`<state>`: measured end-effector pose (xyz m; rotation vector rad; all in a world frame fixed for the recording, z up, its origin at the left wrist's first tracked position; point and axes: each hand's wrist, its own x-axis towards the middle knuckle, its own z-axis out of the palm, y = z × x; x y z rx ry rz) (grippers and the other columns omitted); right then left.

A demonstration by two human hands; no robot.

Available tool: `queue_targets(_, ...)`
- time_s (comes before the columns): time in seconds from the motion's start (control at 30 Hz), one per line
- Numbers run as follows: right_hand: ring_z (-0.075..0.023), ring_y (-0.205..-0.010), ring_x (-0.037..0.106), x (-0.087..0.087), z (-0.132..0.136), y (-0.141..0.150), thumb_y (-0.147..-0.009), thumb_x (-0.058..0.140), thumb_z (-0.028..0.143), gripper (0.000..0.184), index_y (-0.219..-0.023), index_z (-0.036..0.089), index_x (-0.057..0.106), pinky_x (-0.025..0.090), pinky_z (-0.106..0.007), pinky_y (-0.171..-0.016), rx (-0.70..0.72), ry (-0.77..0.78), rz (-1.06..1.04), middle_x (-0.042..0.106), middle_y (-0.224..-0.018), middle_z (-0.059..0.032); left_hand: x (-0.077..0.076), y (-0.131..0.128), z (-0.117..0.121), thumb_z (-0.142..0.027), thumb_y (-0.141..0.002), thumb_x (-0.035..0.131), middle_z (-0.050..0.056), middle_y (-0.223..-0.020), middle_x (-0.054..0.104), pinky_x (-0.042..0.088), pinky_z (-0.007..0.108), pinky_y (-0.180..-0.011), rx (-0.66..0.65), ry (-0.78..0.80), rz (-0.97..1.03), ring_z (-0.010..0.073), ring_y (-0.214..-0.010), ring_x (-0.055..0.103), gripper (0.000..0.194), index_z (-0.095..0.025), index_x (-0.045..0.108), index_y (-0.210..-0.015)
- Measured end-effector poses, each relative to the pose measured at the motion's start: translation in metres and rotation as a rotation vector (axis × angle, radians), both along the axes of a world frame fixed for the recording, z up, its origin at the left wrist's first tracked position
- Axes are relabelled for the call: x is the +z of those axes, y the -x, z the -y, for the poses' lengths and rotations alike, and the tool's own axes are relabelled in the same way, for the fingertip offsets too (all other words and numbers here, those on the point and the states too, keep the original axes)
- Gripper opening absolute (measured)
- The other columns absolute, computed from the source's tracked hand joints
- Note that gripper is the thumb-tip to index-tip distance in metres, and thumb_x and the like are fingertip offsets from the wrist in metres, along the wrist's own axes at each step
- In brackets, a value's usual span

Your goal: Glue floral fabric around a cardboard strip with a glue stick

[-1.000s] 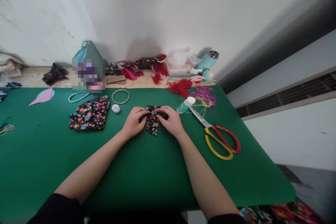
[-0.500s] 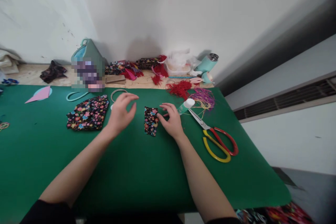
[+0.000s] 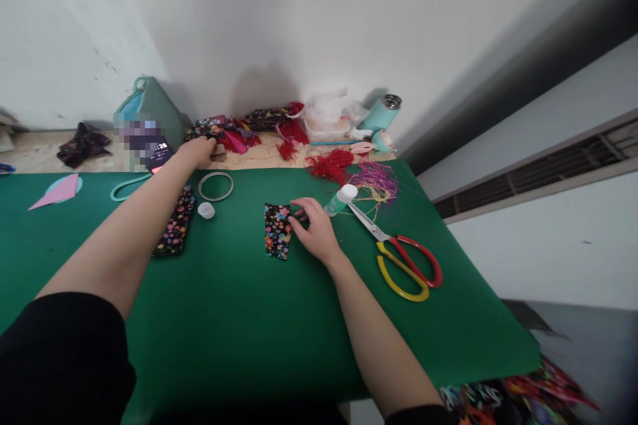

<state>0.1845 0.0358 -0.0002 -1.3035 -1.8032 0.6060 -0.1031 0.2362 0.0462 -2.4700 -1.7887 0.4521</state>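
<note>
My right hand [image 3: 312, 234] rests with fingers loosely spread, the fingertips pressing the right edge of the small folded rectangle of black floral fabric [image 3: 277, 230], which lies flat near the middle of the green felt-covered desk [image 3: 249, 332]. My left hand [image 3: 199, 149] reaches well beyond and to the left of that rectangle, to the desk's far edge, fingers curled down upon a flat tan piece [image 3: 215, 151] there; whether it grips anything I cannot tell. Judged step: holding the fold in place while fetching a further item; the next move would call for keeping pressure on the fold so it does not spring open.

Just right of the rectangle lie a green glue bottle with white top [image 3: 337, 199] and red-and-yellow-handled scissors [image 3: 399, 259]. To its left lie a white cap [image 3: 206, 210], a thin metal ring [image 3: 216, 186] and a larger floral fabric piece [image 3: 175, 229]. Behind it: red and purple thread bundles [image 3: 359, 172], a teal flask [image 3: 379, 113], a teal bag [image 3: 144, 109], white walls.
</note>
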Motion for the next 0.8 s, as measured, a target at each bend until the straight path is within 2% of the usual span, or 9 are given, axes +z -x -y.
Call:
queue_targets(0.13, -0.0159, -0.076, 0.059, 0.002, 0.001, 0.000, -0.081, 0.052, 0.016, 0.025, -0.105, 0.019, 0.053, 0.052, -0.034, -0.071, 0.019, 0.012, 0.027, 0.056, -0.103, -0.0088, -0.003, 0.001, -0.006, -0.027, -0.084, 0.048, 0.019, -0.110, 0.057, 0.045, 0.032, -0.078, -0.048, 0.010, -0.066, 0.0290, -0.098, 0.060, 0.036, -0.011, 0.051, -0.117)
queue_targets(0.27, -0.0159, -0.076, 0.059, 0.003, 0.002, 0.000, -0.082, 0.050, 0.015, 0.026, -0.108, 0.020, 0.053, 0.052, -0.034, -0.074, 0.029, 0.018, 0.048, 0.056, -0.103, -0.0088, 0.003, 0.001, -0.003, -0.021, -0.092, 0.031, 0.019, -0.109, 0.059, 0.045, 0.034, -0.076, -0.137, -0.023, -0.087, 0.0284, -0.094, 0.062, 0.038, -0.011, 0.040, -0.127)
queue_targets(0.33, -0.0162, -0.076, 0.059, 0.004, 0.002, 0.000, -0.082, 0.050, 0.016, 0.027, -0.109, 0.021, 0.052, 0.052, -0.035, -0.074, 0.034, 0.020, 0.055, 0.056, -0.104, -0.0088, 0.006, 0.001, -0.002, -0.021, -0.092, 0.027, 0.018, -0.115, 0.056, 0.045, 0.034, -0.075, -0.187, -0.032, -0.093, 0.0273, -0.091, 0.063, 0.038, -0.015, 0.040, -0.128)
queue_targets(0.5, -0.0150, -0.073, 0.059, 0.003, 0.002, 0.000, -0.082, 0.049, 0.015, 0.027, -0.108, 0.020, 0.052, 0.051, -0.034, -0.074, 0.049, 0.021, 0.065, 0.057, -0.104, -0.0082, 0.008, 0.003, -0.004, -0.024, -0.088, 0.036, 0.015, -0.122, 0.052, 0.044, 0.033, -0.079, -0.241, 0.018, -0.110, 0.0254, -0.092, 0.063, 0.034, -0.015, 0.057, -0.113)
queue_targets(0.63, -0.0152, -0.074, 0.059, 0.002, 0.001, 0.000, -0.082, 0.049, 0.016, 0.027, -0.109, 0.019, 0.053, 0.051, -0.033, -0.073, 0.051, 0.026, 0.080, 0.057, -0.103, -0.0087, 0.007, 0.004, -0.007, -0.035, -0.081, 0.046, 0.015, -0.120, 0.053, 0.043, 0.032, -0.083, -0.250, 0.037, -0.076, 0.0270, -0.098, 0.060, 0.042, -0.011, 0.060, -0.113)
queue_targets(0.8, -0.0152, -0.074, 0.059, 0.002, 0.001, -0.001, -0.083, 0.049, 0.016, 0.025, -0.108, 0.019, 0.053, 0.051, -0.033, -0.073, 0.052, 0.030, 0.078, 0.057, -0.102, -0.0082, 0.002, 0.008, -0.012, -0.025, -0.080, 0.042, 0.012, -0.126, 0.052, 0.038, 0.028, -0.091, -0.279, 0.056, -0.056, 0.0236, -0.107, 0.055, 0.042, -0.011, 0.060, -0.116)
